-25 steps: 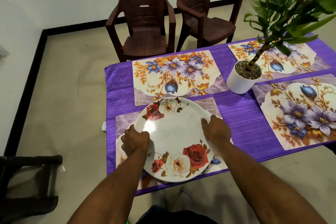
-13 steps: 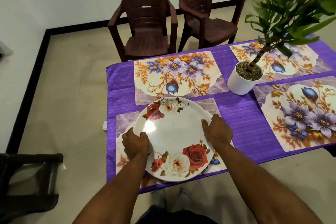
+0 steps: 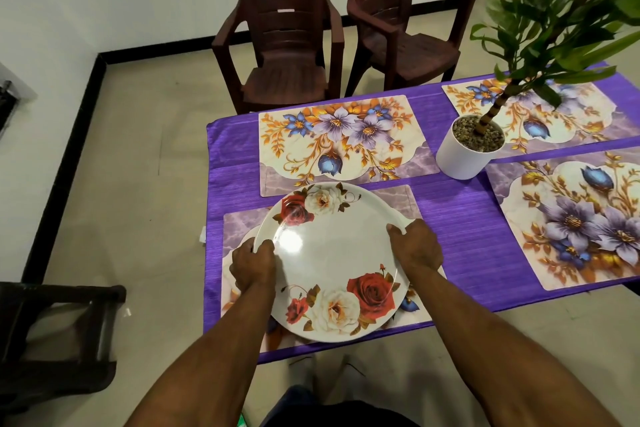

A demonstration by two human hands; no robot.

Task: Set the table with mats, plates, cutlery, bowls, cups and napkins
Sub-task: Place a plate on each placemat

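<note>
While gripped, rose plate [image 3: 332, 253] (unlettered)

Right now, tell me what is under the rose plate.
A floral mat lies under the plate, on the purple tablecloth. Only the mat's edges and corners show; its middle is covered. Both hands grip the plate's rim.

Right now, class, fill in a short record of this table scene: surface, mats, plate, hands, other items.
surface: table under a purple cloth
mats: four floral mats; near left mat lies under the plate
plate: one rose plate, over the near left mat
left hand: left hand grips the plate's left rim
right hand: right hand grips the plate's right rim
other items: plant pot mid-table; two chairs beyond
cutlery, bowls, cups, napkins: none in view
</note>
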